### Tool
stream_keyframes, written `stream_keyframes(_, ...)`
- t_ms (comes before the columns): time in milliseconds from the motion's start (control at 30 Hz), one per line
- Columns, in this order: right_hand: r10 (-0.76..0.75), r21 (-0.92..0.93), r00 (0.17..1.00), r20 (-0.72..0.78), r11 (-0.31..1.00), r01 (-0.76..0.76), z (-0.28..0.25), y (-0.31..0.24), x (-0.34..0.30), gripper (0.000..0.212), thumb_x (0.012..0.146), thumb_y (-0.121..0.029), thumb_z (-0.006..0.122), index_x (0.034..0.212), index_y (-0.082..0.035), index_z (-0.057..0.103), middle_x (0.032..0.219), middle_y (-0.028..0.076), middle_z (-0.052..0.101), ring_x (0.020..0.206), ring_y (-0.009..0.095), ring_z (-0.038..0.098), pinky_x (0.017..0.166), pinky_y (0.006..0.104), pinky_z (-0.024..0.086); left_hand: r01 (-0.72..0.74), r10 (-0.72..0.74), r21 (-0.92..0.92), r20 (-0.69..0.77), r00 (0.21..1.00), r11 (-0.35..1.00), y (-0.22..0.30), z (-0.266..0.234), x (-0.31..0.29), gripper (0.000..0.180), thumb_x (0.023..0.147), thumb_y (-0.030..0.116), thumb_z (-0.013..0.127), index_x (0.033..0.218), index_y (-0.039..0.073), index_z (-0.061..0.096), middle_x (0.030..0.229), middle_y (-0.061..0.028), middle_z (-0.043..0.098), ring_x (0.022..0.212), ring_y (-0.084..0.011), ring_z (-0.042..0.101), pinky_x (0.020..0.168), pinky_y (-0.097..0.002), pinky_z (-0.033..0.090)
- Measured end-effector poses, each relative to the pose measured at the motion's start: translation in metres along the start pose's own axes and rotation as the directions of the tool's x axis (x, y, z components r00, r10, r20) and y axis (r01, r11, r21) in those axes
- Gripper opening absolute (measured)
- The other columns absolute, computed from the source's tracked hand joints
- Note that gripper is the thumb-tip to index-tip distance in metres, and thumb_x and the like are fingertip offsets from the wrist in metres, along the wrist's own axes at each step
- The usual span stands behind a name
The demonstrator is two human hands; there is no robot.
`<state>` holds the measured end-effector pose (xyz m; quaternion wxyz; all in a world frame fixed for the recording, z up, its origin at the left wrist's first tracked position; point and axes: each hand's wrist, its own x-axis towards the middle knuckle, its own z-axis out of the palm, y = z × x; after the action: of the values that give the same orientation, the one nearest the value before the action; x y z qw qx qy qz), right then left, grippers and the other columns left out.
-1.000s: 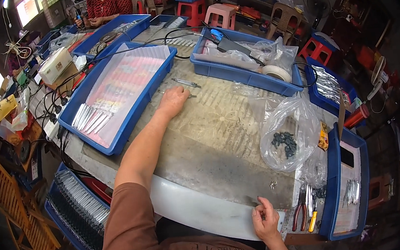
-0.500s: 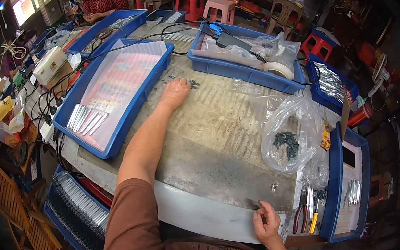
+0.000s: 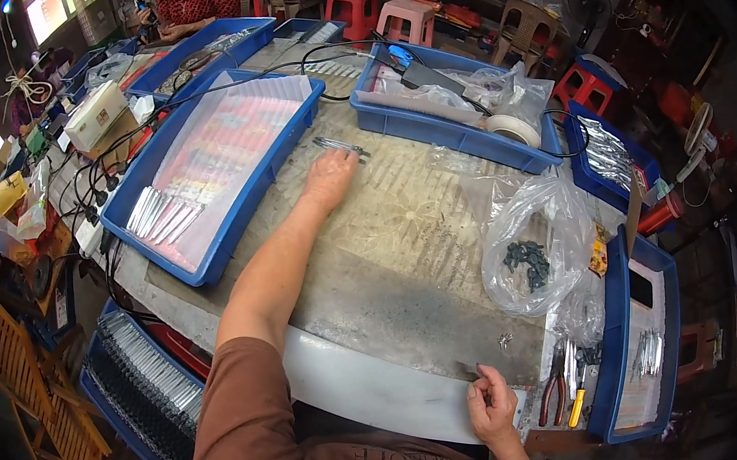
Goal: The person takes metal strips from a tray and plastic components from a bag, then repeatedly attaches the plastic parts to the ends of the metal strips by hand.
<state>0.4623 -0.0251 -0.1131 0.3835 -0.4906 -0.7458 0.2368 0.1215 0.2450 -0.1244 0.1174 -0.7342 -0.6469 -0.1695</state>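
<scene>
At the far middle of the table my left hand [image 3: 333, 178] is stretched out, fingers curled down onto a few slim silver metal pieces [image 3: 341, 148]. Their ends stick out beyond the fingertips. Close to the table's front edge, my right hand [image 3: 492, 405] is closed, with a small dark flat piece [image 3: 467, 370] pinched at its fingertips. Just beyond it lies a little heap of small metal parts [image 3: 505, 341]. A clear plastic bag [image 3: 503, 255] holding dark grey small pieces [image 3: 527, 263] lies open at the right.
Blue trays stand around the worktop: one with slim silver pieces [image 3: 224, 257] at left, one with bags and tape [image 3: 457, 133] at the back, one at right [image 3: 617, 356]. Pliers [image 3: 553, 392] and a yellow-handled tool [image 3: 577, 408] lie at front right. Black cables [image 3: 181, 100] cross the far left.
My left hand has shifted slightly nearer and to the right, and the silver pieces at its fingertips show more plainly. My right hand stays nearly where it was with the dark piece.
</scene>
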Motion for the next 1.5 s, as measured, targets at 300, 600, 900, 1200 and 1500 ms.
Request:
stream_keyframes(300,0.136,0.057,0.99,-0.034,0.989,-0.134,0.0,0.011,-0.008,0.03,0.077,-0.004,0.058,0.105,0.003,0.052,0.065,0.006,0.054,0.053,0.012,0.05,0.049,0.0242,0.041,-0.075,0.067,-0.289,-0.038,0.997,0.954,0.051,-0.078,-0.075,0.04,0.07,0.011,0.061,0.109,0.008,0.05,0.109,-0.0101,0.049,0.103,-0.0282,0.046,0.082,-0.041,0.04)
stream_keyframes(600,0.107,0.091,0.993,-0.045,0.991,-0.102,0.004,0.013,-0.007,0.028,0.079,-0.006,0.056,0.106,0.003,0.052,0.063,0.004,0.05,0.052,0.009,0.044,0.048,0.0227,0.037,0.118,-0.177,-0.224,-0.268,0.947,0.967,-0.062,-0.153,-0.121,0.024,0.072,0.006,0.059,0.095,0.004,0.054,0.092,-0.015,0.057,0.089,-0.0326,0.054,0.076,-0.0385,0.044)
stream_keyframes(900,0.125,0.053,0.992,-0.018,0.991,-0.124,0.004,0.003,-0.005,0.027,0.081,-0.002,0.052,0.107,0.004,0.051,0.066,-0.002,0.047,0.057,0.004,0.04,0.052,0.0174,0.035,0.483,-0.497,0.126,0.315,0.809,0.867,-0.179,-0.128,-0.147,0.018,0.069,0.017,0.059,0.083,0.007,0.063,0.084,-0.0167,0.063,0.079,-0.0317,0.061,0.067,-0.0395,0.048)
stream_keyframes(1200,0.037,-0.047,0.997,-0.064,0.998,-0.04,0.006,0.0,-0.002,0.027,0.077,-0.003,0.055,0.103,0.002,0.053,0.062,0.005,0.049,0.051,0.012,0.045,0.048,0.0248,0.038,0.45,-0.487,0.195,0.452,0.748,0.871,-0.171,-0.122,-0.133,0.023,0.063,0.005,0.058,0.085,-0.003,0.064,0.093,-0.0207,0.062,0.088,-0.0311,0.061,0.074,-0.0375,0.049)
stream_keyframes(1500,0.039,-0.032,0.997,-0.069,0.999,-0.041,0.005,0.002,-0.004,0.025,0.077,-0.002,0.054,0.102,0.002,0.053,0.062,0.007,0.05,0.052,0.013,0.046,0.049,0.0259,0.039,0.475,-0.46,0.045,0.345,0.818,0.879,-0.19,-0.101,-0.138,0.019,0.064,-0.003,0.051,0.079,-0.006,0.063,0.09,-0.0272,0.06,0.089,-0.0336,0.06,0.075,-0.0397,0.048)
